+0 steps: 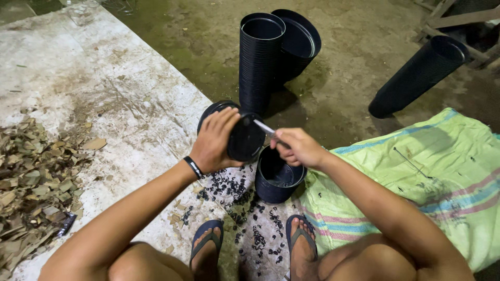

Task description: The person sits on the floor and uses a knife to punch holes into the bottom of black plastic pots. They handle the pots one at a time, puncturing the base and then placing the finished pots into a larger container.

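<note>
Leaves (pixel 31 182), dry and brown, heaped at far left on a pale concrete floor (pixel 104 93). Next, person squatting, seen from above, w/ bare knees and blue flip-flops (pixel 205 244). Left hand (pixel 216 143), black wristband (pixel 195 167) on the wrist, is closed around a black plastic pot (pixel 237 132) held on its side, base facing the right hand. Right hand (pixel 299 148) grips a thin metal rod (pixel 265 127); rod tip touches the pot's base. Just below the hands, a second black pot (pixel 278 179) stands upright on the floor, mouth open, btwn the two feet and the hands. Small black plastic bits (pixel 234 192) scattered on the floor around it and down toward the feet. Behind the hands, a tall stack of nested black pots (pixel 259 62) stands upright, w/ another stack (pixel 299 44) leaning against its right side. Farther right, a third long stack (pixel 419 75) lies tilted on dirt ground. At right, a green woven sack (pixel 442 171) w/ pink and blue stripes spread flat under the person's right leg.
</note>
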